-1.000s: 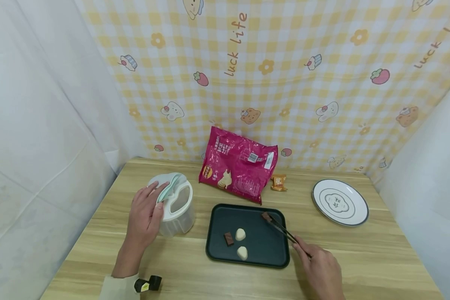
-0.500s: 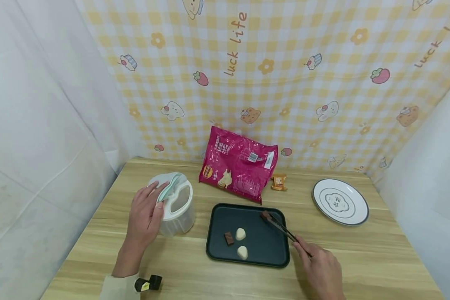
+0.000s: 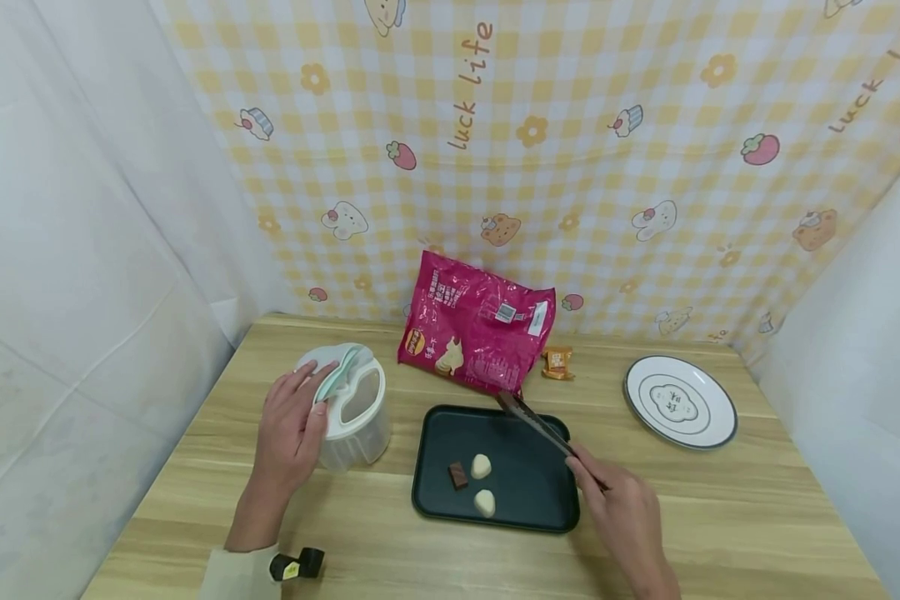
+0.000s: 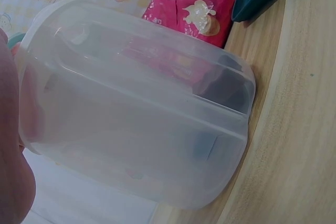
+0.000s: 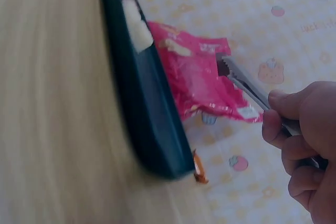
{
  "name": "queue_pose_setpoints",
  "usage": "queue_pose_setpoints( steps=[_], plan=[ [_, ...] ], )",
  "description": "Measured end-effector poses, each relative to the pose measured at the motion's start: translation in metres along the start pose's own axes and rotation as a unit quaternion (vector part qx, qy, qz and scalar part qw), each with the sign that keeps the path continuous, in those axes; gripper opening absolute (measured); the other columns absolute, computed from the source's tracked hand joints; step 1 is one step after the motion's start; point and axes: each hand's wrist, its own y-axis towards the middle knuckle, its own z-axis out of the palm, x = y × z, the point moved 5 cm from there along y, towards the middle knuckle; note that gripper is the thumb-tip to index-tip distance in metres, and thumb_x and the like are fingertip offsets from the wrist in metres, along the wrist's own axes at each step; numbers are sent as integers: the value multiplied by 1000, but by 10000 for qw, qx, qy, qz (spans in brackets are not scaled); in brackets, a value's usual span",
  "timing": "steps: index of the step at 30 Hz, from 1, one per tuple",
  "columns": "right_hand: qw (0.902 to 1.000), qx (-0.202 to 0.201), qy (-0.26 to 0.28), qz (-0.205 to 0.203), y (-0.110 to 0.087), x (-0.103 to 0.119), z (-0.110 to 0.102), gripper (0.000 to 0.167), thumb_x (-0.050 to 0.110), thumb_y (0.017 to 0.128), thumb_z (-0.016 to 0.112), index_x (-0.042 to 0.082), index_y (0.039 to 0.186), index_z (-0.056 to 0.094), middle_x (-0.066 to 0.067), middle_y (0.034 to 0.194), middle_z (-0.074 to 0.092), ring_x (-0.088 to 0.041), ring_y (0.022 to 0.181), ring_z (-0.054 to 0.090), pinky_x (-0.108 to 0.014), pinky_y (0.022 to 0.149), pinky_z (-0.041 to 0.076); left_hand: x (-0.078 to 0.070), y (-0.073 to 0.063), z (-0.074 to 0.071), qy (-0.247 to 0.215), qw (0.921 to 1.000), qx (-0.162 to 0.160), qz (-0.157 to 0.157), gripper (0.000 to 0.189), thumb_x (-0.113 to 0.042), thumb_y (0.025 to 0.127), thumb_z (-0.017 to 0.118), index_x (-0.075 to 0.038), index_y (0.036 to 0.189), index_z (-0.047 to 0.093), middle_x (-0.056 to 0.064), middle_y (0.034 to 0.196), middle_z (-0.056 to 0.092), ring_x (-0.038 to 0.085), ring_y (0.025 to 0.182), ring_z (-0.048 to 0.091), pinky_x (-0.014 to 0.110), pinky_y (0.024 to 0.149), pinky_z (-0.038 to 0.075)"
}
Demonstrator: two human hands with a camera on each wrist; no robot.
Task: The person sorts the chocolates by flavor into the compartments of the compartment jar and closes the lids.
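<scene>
My left hand [image 3: 288,433] grips the raised mint-edged flap on the white lid of a clear plastic storage container [image 3: 356,450]. Through the container's wall [image 4: 131,114] a dark shape shows near the bottom in the left wrist view. In my right hand [image 3: 622,508] are metal tongs [image 3: 543,429], their tips closed on a brown chocolate piece [image 5: 223,65]. The tongs are lifted over the far edge of a dark tray [image 3: 528,500]. On the tray lie another chocolate piece [image 3: 458,476] and two cream-white pieces [image 3: 482,467], close together.
A pink snack bag [image 3: 480,325] leans against the checked cloth behind the tray. Beside it lies a small orange wrapped sweet [image 3: 558,363]. A white plate [image 3: 681,402] with a dark rim stands at the right of the wooden table [image 3: 390,550].
The tongs have raised the chocolate piece off the tray and carried it up and to the left. My left hand and the container have stayed in place.
</scene>
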Motion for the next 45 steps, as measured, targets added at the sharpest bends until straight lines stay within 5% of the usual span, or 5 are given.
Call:
queue_pose_setpoints(
  steps=[4, 9, 19, 29, 45],
  plan=[
    [9985, 29, 493, -241, 11, 19, 8, 29, 3, 83, 86, 10, 111, 82, 6, 81, 76, -2, 64, 63, -15, 53, 47, 0, 1, 0, -1, 10000, -50, 44, 45, -15, 96, 45, 0, 133, 66, 13, 132, 68, 42, 130, 54, 55, 113, 29],
    [9925, 248, 1156, -322, 23, 42, 21, 30, 5, 85, 84, 12, 114, 81, 18, 68, 58, -1, 54, 45, -13, 45, 34, 0, 1, 0, 35, 10000, -59, 33, 45, -15, 96, 45, 0, 133, 66, 13, 132, 68, 42, 130, 54, 55, 114, 29],
    [9732, 644, 2143, -531, 45, 79, 44, 29, 12, 92, 78, 11, 121, 78, 15, 66, 54, -2, 52, 38, -17, 43, 29, 3, 0, 2, 41, 10000, -26, 11, 45, -15, 96, 45, 0, 133, 66, 13, 132, 68, 42, 130, 54, 56, 113, 29],
    [9643, 735, 2391, -873, 53, 109, 66, 32, 7, 90, 79, 8, 122, 77, 15, 71, 59, 1, 51, 38, -15, 44, 27, 3, -2, 0, 24, 9998, 130, -171, 46, -14, 95, 46, 1, 135, 65, 14, 135, 66, 40, 134, 51, 53, 117, 26],
    [9692, 872, 2130, -871, 52, 123, 78, 32, 16, 92, 79, 13, 123, 77, 15, 69, 59, 2, 53, 37, -16, 45, 30, 2, -1, 0, 0, 9999, 83, -149, 46, -12, 95, 45, 0, 136, 64, 14, 133, 67, 41, 134, 51, 54, 116, 27]
  ],
)
